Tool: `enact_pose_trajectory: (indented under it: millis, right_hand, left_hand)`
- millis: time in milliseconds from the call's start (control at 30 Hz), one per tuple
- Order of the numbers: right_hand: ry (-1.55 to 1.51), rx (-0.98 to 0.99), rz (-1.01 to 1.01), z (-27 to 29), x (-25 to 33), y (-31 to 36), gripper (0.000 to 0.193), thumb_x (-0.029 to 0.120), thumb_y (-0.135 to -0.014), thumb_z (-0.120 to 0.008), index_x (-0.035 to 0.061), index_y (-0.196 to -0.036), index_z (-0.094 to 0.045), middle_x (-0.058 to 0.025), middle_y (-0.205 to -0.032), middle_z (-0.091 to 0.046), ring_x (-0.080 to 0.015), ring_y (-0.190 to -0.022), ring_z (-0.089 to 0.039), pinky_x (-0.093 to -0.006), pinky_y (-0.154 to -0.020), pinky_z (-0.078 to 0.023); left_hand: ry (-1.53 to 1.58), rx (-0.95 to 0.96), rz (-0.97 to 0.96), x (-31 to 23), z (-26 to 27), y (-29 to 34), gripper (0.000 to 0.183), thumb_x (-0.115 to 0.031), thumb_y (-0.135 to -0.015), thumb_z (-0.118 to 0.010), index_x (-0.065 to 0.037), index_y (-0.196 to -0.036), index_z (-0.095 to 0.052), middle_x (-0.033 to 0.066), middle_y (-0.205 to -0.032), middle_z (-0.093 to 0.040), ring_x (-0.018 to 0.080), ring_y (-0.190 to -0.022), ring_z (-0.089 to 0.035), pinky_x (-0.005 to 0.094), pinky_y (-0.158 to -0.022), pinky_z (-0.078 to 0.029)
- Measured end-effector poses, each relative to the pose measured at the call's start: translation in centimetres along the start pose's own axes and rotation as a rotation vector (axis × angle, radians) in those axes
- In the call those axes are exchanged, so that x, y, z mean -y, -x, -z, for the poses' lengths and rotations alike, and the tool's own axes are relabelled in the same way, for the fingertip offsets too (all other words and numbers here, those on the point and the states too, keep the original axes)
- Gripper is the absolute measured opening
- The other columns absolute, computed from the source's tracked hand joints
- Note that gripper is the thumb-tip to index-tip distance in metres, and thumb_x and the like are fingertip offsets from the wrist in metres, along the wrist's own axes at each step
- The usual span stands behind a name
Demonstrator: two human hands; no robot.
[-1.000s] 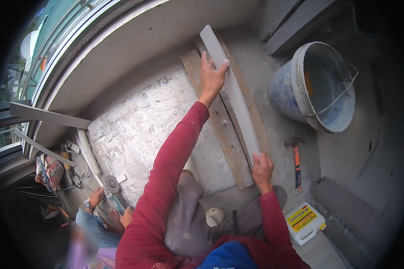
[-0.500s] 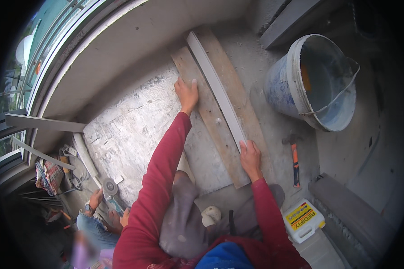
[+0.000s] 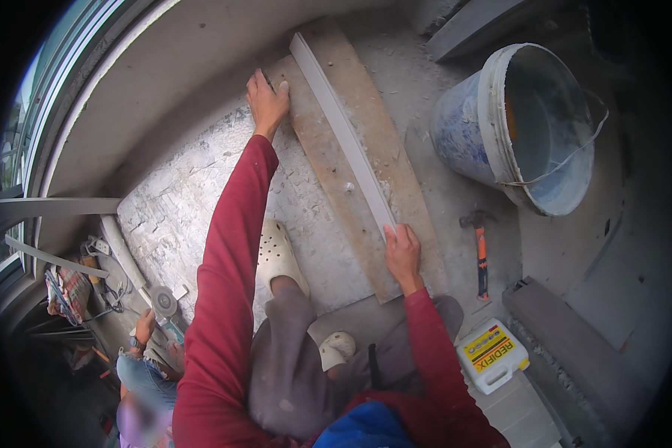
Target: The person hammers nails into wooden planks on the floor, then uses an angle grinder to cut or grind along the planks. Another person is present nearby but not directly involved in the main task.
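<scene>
A long, narrow grey strip [image 3: 341, 127] lies lengthwise over flat, worn wooden boards [image 3: 396, 160] on the floor. At the strip's near end my right hand [image 3: 403, 257] is closed, fingertips round that end. My left hand [image 3: 267, 107] is at the far left edge of the boards, its thumb apart from the fingers and at the wood's edge. It appears to press against the board rather than wrap round it; its underside is hidden. A pale lump [image 3: 349, 187] sits on the wood beside the strip.
A paint-stained bucket [image 3: 463, 127] lies tipped at right, near a hammer [image 3: 481, 254] and a white-and-yellow jug [image 3: 491, 355]. At lower left a co-worker's hand [image 3: 145, 325] holds an angle grinder [image 3: 164, 302]. My clog [image 3: 280, 257] rests on the whitish slab [image 3: 179, 201].
My left hand has moved away from me and leftward, to the boards' far corner. The gap seen beside the strip no longer shows. My right hand stays at the strip's near end.
</scene>
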State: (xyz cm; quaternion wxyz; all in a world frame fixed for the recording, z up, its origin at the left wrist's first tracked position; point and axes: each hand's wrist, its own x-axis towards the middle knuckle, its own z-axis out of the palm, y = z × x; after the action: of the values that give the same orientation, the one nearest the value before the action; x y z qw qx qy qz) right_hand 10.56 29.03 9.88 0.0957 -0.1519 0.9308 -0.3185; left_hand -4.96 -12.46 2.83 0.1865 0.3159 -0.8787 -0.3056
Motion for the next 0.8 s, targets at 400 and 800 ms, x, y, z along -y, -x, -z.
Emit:
enact_pose_trajectory:
  millis: [400, 800]
  right_hand:
    - [0.08, -0.006, 0.0, -0.3, 0.5, 0.1, 0.025, 0.02, -0.101, -0.065, 0.0004, -0.088, -0.055, -0.0205, -0.085, -0.058, -0.0425, -0.083, -0.059, -0.0514, -0.072, -0.047]
    - [0.123, 0.011, 0.019, -1.0, 3.0, -2.3, 0.02, 0.018, -0.101, -0.065, 0.0002, -0.094, -0.058, -0.0185, -0.094, -0.056, -0.04, -0.091, -0.058, -0.0491, -0.078, -0.048]
  left_hand:
    - [-0.129, 0.333, -0.098, 1.9, 1.4, -5.6, 0.07, -0.04, -0.087, -0.078, 0.0, -0.141, -0.058, 0.0266, -0.138, -0.06, 0.0423, -0.13, -0.057, 0.0469, -0.112, -0.045]
    - [-0.067, 0.359, -0.074, 2.1, 1.0, -6.1, 0.069, -0.037, -0.085, -0.08, 0.002, -0.138, -0.06, 0.0273, -0.135, -0.062, 0.041, -0.13, -0.057, 0.0461, -0.112, -0.045]
